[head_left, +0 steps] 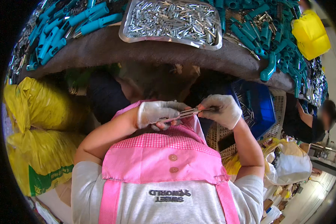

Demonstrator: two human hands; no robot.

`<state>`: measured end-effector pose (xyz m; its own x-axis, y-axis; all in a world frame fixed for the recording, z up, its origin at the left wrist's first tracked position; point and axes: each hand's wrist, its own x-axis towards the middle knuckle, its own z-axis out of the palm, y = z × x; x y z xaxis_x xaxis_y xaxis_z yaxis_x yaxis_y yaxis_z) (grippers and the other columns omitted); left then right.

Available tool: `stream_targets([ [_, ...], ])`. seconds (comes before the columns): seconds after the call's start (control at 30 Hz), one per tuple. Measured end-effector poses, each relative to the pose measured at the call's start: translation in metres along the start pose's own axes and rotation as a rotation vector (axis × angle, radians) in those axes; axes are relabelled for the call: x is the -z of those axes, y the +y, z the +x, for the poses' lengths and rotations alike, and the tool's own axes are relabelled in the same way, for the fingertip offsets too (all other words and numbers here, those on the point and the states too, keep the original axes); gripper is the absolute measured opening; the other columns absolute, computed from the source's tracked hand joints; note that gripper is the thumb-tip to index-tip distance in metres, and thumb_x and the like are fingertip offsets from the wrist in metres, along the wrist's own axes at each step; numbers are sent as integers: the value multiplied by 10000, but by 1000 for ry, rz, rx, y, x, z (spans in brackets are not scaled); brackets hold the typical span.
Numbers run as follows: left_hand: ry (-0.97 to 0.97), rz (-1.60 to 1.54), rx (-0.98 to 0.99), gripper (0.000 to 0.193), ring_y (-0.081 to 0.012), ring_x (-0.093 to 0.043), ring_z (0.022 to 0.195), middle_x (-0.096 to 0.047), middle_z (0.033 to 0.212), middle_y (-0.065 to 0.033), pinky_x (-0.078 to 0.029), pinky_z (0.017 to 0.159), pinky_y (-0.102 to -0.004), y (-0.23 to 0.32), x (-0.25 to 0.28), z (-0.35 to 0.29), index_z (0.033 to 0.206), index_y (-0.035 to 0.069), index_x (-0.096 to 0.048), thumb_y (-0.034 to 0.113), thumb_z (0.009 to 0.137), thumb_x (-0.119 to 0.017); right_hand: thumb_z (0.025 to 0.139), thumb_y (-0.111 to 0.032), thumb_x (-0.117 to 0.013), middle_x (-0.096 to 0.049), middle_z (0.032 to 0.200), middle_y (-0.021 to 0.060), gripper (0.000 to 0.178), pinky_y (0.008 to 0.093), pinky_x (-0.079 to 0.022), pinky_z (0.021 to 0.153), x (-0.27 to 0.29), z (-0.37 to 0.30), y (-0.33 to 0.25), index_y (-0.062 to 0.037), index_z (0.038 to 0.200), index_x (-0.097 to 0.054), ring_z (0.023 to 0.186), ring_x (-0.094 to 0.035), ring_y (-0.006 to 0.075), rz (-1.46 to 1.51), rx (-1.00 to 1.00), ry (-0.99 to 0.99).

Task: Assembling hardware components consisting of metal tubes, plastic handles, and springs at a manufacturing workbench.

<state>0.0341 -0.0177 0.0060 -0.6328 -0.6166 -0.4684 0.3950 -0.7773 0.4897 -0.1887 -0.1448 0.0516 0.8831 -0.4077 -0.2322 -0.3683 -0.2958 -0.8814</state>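
Gripping with gloved left hand (157,113), fingers curled about slim metal pieces (188,112); pinching their right end between thumb and fingertips of gloved right hand (223,110). Held in the air above the pink apron (145,158), between both hands, tilted slightly upward to the right. Hard to count, so closely overlapped. Probably light and stiff, hardly fragile, but slick and prone to slide against one another; best taken near both ends, pressed together, with a light pinch.

Beyond, on the brown, fabric-like tabletop (87,47), a metal tray (171,39) heaped with small bright pins (171,18), flanked by piles of teal tubular parts (100,24); past those at right, a yellow container (310,34). Down at left, bulging yellow sacks (44,106); down at right, a blue crate (265,108) with loose metal strips inside, and a white sack (293,164). Farther right, a co-worker (310,125) in dark clothing.
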Motion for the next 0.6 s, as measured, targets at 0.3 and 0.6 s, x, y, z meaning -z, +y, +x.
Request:
stream_targets([
  [0.3,41,141,0,464,-31,-352,482,-496,768,-14,-324,421,-150,-8,4,4,1347,133,-421,100,885,-452,727,13,-723,-657,899,72,160,253,-503,748,-19,-6,9,0,860,-635,838,-628,134,187,-106,76],
  [0.6,-75,-236,-58,376,-45,-395,468,-527,827,-94,-315,367,-144,-16,17,6,1292,96,-414,130,922,-469,901,-137,-571,-629,975,80,221,222,-484,699,-24,-8,25,20,1048,-624,779,-575,84,566,-272,169],
])
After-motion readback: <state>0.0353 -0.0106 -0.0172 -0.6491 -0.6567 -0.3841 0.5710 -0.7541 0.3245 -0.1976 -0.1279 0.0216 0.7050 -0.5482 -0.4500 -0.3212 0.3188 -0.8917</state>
